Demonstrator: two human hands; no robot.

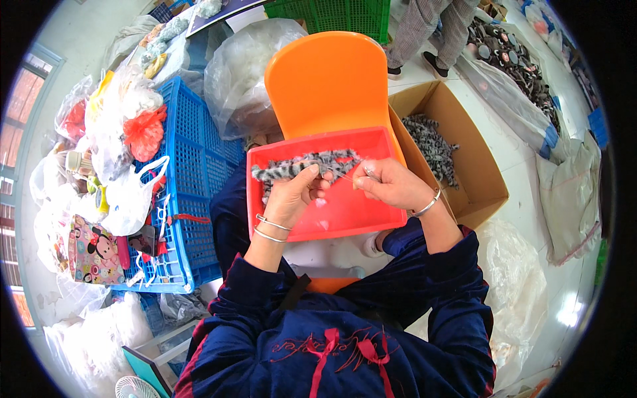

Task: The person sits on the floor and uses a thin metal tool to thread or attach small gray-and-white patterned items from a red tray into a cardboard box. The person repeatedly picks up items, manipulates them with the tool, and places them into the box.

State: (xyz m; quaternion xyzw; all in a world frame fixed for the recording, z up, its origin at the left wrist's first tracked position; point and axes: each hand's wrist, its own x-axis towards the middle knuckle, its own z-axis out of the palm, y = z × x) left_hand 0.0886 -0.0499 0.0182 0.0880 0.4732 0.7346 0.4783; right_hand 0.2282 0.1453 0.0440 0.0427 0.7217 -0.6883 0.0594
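A long, furry strip of plush (285, 170) in grey with black stripes lies over the red plastic tray (358, 225) in front of me. My left hand (296, 194) pinches it between thumb and fingers near its middle. To its right, my right hand (397, 186) is closed, thumb against forefinger, beside the strip's right end. A small shiny bit shows at those fingertips, too small to name. What look like fine strands run between the two hands. More striped plush sits in the tray, partly hidden by my left hand.
The tray rests against an orange chair (328, 79). A cardboard box (481, 179) to the right holds a pile of striped plush pieces (431, 146). On the left stands a blue plastic crate (199, 139) topped with bags. Another person's legs (424, 30) are at the far side.
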